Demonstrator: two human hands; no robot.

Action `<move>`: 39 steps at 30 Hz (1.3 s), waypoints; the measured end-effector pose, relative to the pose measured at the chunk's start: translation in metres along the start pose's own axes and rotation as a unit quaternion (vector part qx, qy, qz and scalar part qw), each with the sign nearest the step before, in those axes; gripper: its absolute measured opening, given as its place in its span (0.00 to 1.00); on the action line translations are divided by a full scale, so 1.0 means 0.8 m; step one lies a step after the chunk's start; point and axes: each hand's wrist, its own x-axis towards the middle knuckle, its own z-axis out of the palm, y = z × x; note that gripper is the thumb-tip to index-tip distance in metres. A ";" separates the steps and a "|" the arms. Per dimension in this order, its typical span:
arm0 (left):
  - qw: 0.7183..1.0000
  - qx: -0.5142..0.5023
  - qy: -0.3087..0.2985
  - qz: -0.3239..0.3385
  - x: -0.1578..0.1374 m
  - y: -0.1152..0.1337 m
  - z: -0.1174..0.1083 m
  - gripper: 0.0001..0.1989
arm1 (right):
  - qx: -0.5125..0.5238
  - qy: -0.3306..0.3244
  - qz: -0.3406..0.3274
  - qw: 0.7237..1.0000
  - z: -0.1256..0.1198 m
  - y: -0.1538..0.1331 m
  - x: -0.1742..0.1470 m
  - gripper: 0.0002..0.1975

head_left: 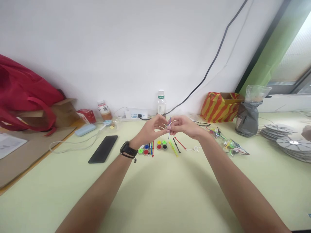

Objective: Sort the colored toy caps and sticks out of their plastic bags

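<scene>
A person's bare hands meet above a pale green table, a thin blue stick (169,135) upright at the fingertips. The right hand (181,126) pinches the stick between thumb and bent fingers, hiding its middle. The left hand (155,126) curves its thumb and fingers into a loose loop, tips drawn close beside the stick; whether they grip it, or some small piece there, cannot be told.

Just below the fingertips sit red, black, yellow and green discs (159,147). Below and to the left, more discs lie beside slim arrows (153,149), partly covered by the left wrist and its black watch (128,149). Below and to the right lie yellow, black and red arrows (176,145). Behind the fingers, a clear bottle (161,103) has its base hidden. Far right, a blurred shape, apparently another person's hand (307,133), is cut off beside stacked grey discs (293,144).
</scene>
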 end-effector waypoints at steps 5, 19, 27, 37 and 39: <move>0.998 0.058 -0.003 0.020 -0.001 0.010 -0.003 0.08 | 0.015 -0.008 -0.007 1.000 0.004 0.000 -0.004 0.14; 0.991 0.132 -0.028 -0.004 -0.069 0.004 0.032 0.03 | 0.000 0.027 0.017 0.999 0.071 0.057 -0.041 0.06; 0.980 0.196 -0.016 -0.027 -0.111 -0.010 0.043 0.05 | -0.174 0.171 0.024 0.970 0.051 0.090 -0.047 0.12; 0.951 0.299 -0.062 0.042 -0.115 -0.041 0.033 0.03 | -0.420 0.234 0.045 0.876 0.014 0.118 -0.055 0.12; 0.948 0.311 -0.061 0.038 -0.115 -0.041 0.030 0.04 | -0.461 0.235 0.049 0.854 -0.012 0.108 -0.067 0.11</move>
